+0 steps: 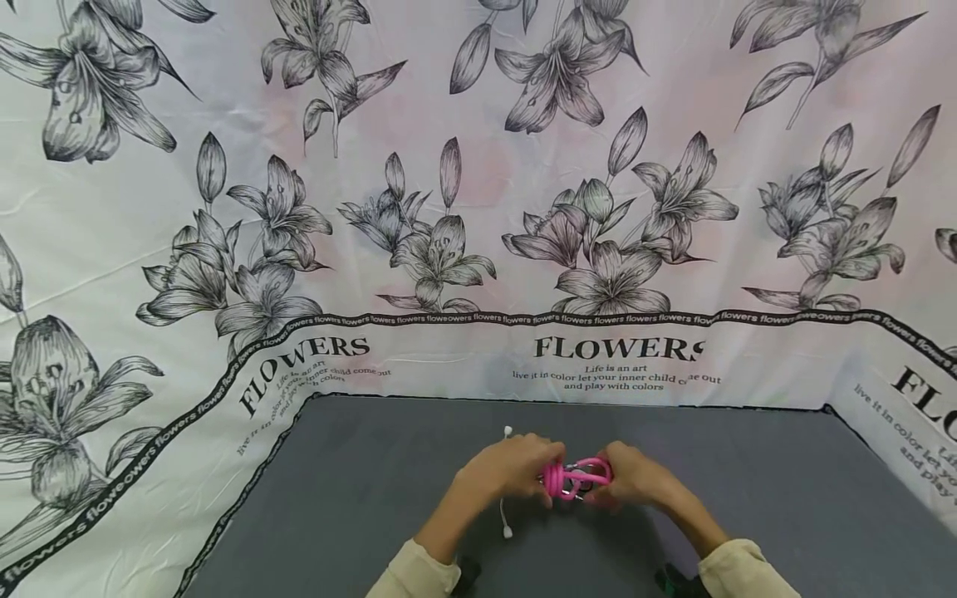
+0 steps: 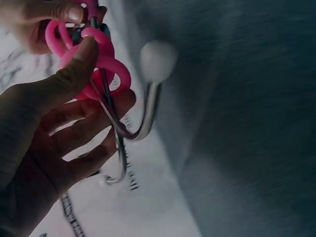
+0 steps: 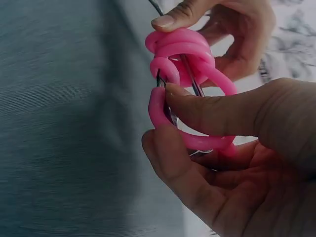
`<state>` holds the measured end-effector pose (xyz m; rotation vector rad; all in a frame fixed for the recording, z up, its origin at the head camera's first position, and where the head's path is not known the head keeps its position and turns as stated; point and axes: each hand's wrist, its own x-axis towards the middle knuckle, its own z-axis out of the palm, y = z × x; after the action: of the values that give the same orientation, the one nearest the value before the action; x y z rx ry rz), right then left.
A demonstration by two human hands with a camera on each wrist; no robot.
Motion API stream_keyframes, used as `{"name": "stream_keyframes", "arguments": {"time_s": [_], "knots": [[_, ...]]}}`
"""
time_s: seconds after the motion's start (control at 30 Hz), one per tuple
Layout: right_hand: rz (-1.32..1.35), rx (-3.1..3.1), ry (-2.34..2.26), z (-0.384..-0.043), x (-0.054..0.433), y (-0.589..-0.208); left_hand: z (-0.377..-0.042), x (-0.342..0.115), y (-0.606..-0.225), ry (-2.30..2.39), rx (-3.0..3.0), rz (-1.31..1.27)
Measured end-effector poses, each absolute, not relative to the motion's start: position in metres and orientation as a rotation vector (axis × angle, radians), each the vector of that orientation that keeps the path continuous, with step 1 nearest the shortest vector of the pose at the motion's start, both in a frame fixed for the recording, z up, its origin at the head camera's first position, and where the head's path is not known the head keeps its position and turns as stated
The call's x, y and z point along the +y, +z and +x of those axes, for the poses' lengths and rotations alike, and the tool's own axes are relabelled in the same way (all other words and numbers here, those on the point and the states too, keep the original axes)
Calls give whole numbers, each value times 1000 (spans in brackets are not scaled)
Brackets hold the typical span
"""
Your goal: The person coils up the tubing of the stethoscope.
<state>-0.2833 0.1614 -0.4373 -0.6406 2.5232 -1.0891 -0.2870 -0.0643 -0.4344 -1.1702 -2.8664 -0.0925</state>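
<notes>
- Pink rubbery coiled loop (image 1: 577, 478) with metal wire hooks through it sits between my two hands, above the near middle of the grey table mat (image 1: 359, 498).
- My left hand (image 1: 516, 467) pinches its left coils, thumb on top; white-tipped hook ends (image 2: 158, 59) hang below.
- My right hand (image 1: 631, 475) grips its right end, thumb and forefinger curled around.
- Grey surface lies open on both sides; the floral cloth edge (image 1: 523, 399) runs behind.

Left hand (image 1: 512, 469) and right hand (image 1: 631, 477) grip pink loops (image 1: 576, 477) over grey mat (image 1: 359, 498); white-tipped hooks (image 1: 507, 523) below; flower-print cloth (image 1: 478, 208) behind.
</notes>
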Motion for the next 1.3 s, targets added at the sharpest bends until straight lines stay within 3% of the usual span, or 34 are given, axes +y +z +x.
{"name": "stream_keyframes", "arguments": {"time_s": [0.17,0.3,0.57,0.87,1.3], "knots": [[-540,2597,-1021,-288,163,-471,-287,-58,-453,5,-2893,-1192],[-654,2714,-890,-299,169,-498,-286,-57,-455,60,-2901,-1188],[-625,2924,-657,-277,152,-474,-283,-63,-460,70,-2898,-1141],[-879,2858,-692,-331,191,-549,-275,-69,-462,-1,-2950,-1105],[-675,2810,-734,-278,164,-466,-275,-80,-452,-139,-2994,-1142]]}}
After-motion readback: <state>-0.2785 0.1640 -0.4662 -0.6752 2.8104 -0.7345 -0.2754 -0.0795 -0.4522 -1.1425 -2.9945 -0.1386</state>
